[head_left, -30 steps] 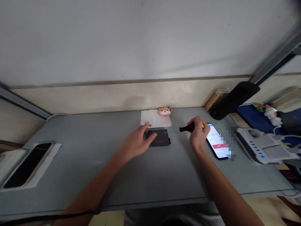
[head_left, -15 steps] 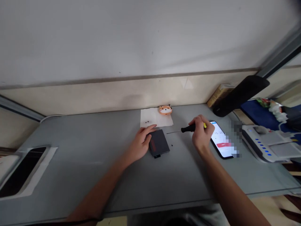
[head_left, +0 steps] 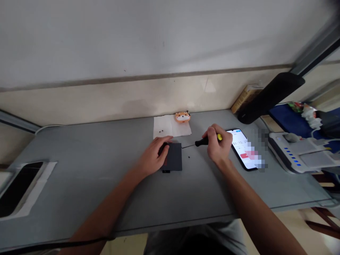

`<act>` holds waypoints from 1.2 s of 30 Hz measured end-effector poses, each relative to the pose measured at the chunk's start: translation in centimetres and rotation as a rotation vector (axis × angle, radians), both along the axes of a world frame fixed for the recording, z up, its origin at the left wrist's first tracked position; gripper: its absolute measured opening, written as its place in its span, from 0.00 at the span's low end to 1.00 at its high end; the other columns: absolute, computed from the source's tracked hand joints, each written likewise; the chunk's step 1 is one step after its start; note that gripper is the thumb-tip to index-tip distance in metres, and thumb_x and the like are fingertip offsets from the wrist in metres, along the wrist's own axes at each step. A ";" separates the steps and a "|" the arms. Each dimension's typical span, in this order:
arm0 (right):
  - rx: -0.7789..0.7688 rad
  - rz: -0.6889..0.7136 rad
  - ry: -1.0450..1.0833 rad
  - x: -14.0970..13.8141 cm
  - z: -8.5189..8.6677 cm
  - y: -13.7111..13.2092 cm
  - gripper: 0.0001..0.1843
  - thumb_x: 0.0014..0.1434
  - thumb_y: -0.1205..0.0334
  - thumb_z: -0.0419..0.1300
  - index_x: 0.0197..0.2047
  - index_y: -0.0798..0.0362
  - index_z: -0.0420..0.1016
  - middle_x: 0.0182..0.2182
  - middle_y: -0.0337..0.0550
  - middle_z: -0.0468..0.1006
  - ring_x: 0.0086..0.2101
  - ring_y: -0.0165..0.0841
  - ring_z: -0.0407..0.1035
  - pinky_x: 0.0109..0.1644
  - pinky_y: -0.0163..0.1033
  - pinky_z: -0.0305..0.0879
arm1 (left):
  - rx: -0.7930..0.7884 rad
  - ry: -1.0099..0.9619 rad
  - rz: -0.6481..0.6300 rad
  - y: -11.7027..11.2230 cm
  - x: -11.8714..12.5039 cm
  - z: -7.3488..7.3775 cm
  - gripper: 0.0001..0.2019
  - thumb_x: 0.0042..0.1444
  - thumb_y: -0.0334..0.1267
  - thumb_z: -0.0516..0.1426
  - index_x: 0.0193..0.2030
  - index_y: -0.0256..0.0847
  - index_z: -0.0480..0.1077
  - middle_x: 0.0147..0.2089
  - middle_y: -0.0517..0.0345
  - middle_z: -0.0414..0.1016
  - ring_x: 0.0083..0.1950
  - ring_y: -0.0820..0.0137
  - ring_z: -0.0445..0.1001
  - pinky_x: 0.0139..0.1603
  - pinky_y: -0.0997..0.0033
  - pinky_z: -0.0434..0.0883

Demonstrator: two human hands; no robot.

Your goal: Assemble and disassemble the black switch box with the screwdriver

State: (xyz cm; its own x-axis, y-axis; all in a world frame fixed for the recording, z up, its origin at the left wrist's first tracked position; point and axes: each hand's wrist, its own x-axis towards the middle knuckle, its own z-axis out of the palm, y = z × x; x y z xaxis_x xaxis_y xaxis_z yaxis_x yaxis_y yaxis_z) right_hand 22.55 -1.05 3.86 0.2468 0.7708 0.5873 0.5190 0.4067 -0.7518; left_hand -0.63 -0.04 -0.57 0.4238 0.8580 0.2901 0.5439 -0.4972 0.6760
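A small dark flat rectangular device (head_left: 174,157) lies on the grey table (head_left: 106,184). My left hand (head_left: 154,156) rests on its left side, fingers curled over it and holding it. My right hand (head_left: 219,145) is closed around a screwdriver (head_left: 204,141) with a black and yellow handle; its thin shaft points left, the tip near the device's top right corner. One tiny black screw (head_left: 188,157) lies on the table just right of the device. Two more small screws (head_left: 160,131) sit on a white paper sheet (head_left: 170,126) behind it.
An orange animal-shaped trinket (head_left: 182,117) sits at the paper's far edge. A lit phone (head_left: 243,148) lies right of my right hand. A black lamp head (head_left: 268,97), a white device with blue lights (head_left: 292,156) and clutter stand at the right. A dark recessed tray (head_left: 16,187) is at far left.
My left hand has turned the dark device on the table; its red label no longer shows. A loose screw now lies beside it. The screwdriver tip has come back toward the device's corner.
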 end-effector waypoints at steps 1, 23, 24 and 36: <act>0.005 0.013 -0.007 -0.1 0.0 0.0 0.19 0.62 0.63 0.51 0.19 0.50 0.66 0.15 0.35 0.66 0.18 0.27 0.60 0.24 0.35 0.54 | 0.005 -0.002 0.003 -0.1 0.0 0.1 0.17 0.69 0.36 0.50 0.62 0.44 0.66 0.55 0.50 0.76 0.57 0.62 0.75 0.61 0.56 0.73; -0.020 0.086 0.087 0.7 1.0 -0.4 0.19 0.57 0.62 0.52 0.16 0.50 0.64 0.14 0.35 0.64 0.18 0.27 0.58 0.24 0.36 0.52 | 0.161 0.186 -0.027 -2.1 1.6 1.8 0.14 0.66 0.36 0.54 0.56 0.45 0.72 0.55 0.51 0.76 0.58 0.59 0.73 0.61 0.52 0.67; -0.011 0.069 0.122 0.7 1.0 -0.4 0.19 0.57 0.62 0.52 0.16 0.50 0.64 0.14 0.35 0.64 0.18 0.27 0.58 0.25 0.36 0.52 | 0.165 0.175 -0.015 -2.1 1.7 1.8 0.13 0.66 0.37 0.55 0.55 0.45 0.72 0.55 0.52 0.76 0.58 0.59 0.73 0.61 0.52 0.67; -0.031 -0.013 0.336 -0.4 0.7 -0.1 0.20 0.58 0.58 0.53 0.16 0.50 0.66 0.17 0.36 0.62 0.22 0.30 0.58 0.26 0.37 0.55 | 0.164 0.119 0.023 -1.6 2.2 1.2 0.09 0.70 0.40 0.56 0.41 0.46 0.78 0.44 0.56 0.77 0.50 0.62 0.72 0.57 0.56 0.68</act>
